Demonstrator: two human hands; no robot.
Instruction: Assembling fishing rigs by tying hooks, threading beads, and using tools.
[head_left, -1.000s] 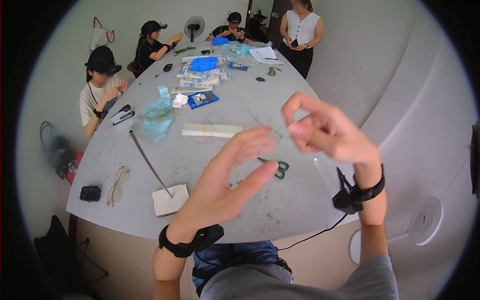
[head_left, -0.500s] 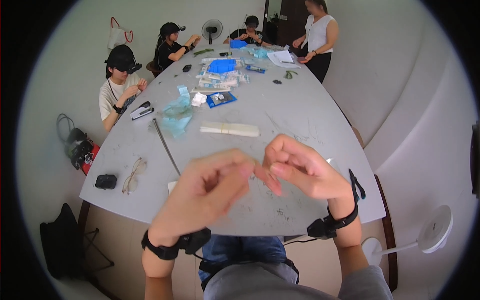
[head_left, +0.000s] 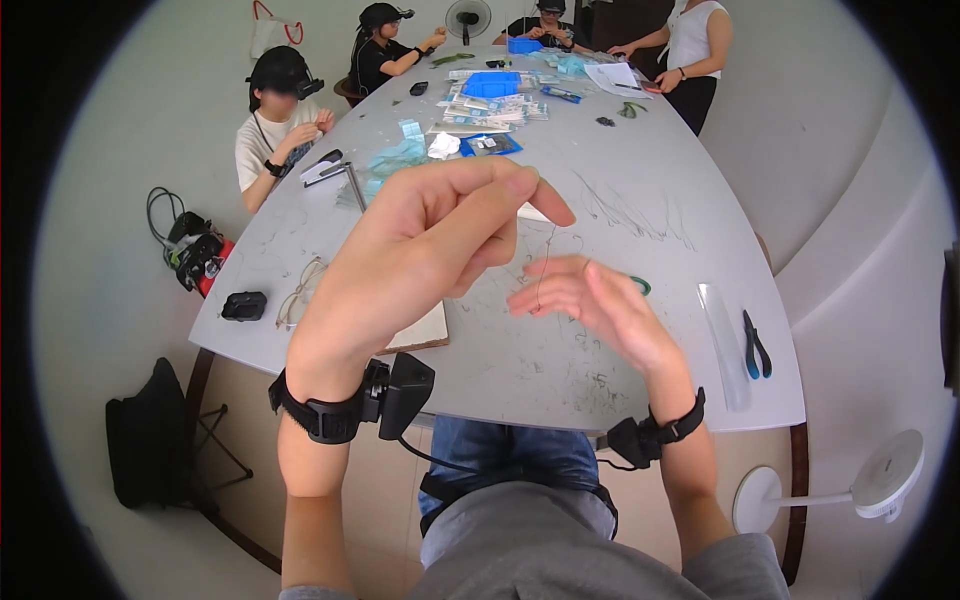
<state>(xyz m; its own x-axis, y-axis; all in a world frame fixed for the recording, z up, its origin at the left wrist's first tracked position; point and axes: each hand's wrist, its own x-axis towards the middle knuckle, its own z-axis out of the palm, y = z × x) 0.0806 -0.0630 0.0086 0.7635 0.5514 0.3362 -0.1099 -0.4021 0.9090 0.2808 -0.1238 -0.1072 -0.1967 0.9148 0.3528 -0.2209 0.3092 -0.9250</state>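
My left hand (head_left: 430, 225) is raised over the near part of the table, its thumb and index finger pinched together. From that pinch hangs a thin, dark, slightly kinked strand (head_left: 546, 262); whether it is wire or thread cannot be made out. Lower and to the right is my right hand (head_left: 610, 310), its fingers stretched out and somewhat smeared by motion. The strand's lower part passes by its fingertips. Behind the right hand a green ring-shaped thing (head_left: 642, 285) shows in part. Long thin dark strands (head_left: 630, 212) lie farther off on the table.
Pliers (head_left: 757, 345) and a clear flat strip (head_left: 723, 345) lie at the right. Leftward are glasses (head_left: 298, 292), a black case (head_left: 244, 306), a stapler (head_left: 322, 168) and a metal rod (head_left: 355, 185). Blue trays (head_left: 492, 84) and packets stand farther back. Several people sit or stand around the table.
My hands have drawn apart: the left went up, the right moved down and opened its fingers. The strand now shows between them. My view has shifted, revealing the pliers and clear strip fully.
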